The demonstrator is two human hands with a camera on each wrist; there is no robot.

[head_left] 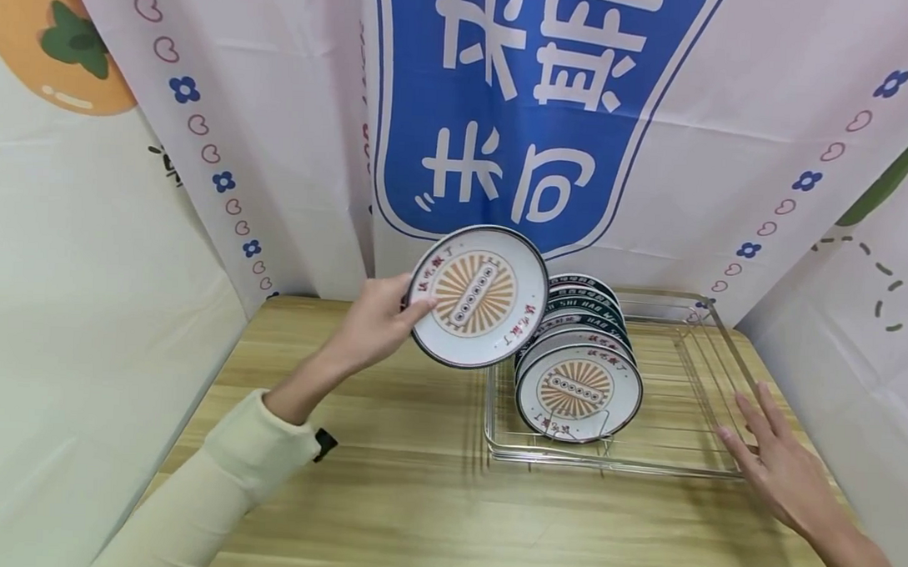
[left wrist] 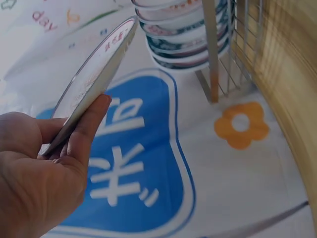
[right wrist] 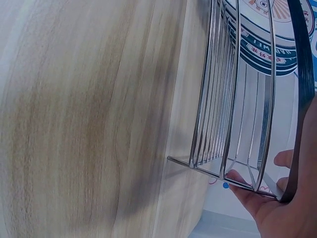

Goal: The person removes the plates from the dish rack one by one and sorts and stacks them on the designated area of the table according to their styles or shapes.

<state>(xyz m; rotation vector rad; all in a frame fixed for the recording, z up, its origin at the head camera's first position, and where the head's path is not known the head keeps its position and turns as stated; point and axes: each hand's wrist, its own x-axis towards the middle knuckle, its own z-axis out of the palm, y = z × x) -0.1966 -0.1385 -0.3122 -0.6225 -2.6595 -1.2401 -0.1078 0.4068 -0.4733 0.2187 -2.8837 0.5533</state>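
In the head view my left hand (head_left: 373,322) holds a white plate (head_left: 479,297) with a dark rim and an orange sunburst, up off the table. Its thumb lies on the plate's face, the fingers behind; the left wrist view shows the plate (left wrist: 94,79) edge-on in this grip. Just right of it, similar plates (head_left: 579,392) stand upright in a row in a metal wire rack (head_left: 687,383). Patterned green-rimmed ones stand behind. My right hand (head_left: 781,470) grips the rack's right side near the front corner, thumb and fingers on either side of the rim (right wrist: 299,99).
The rack sits on a wood-grain table (head_left: 387,481), towards its back right. A printed cloth (head_left: 302,111) with a blue sign panel hangs right behind the table. White patterned cloth also lines both sides.
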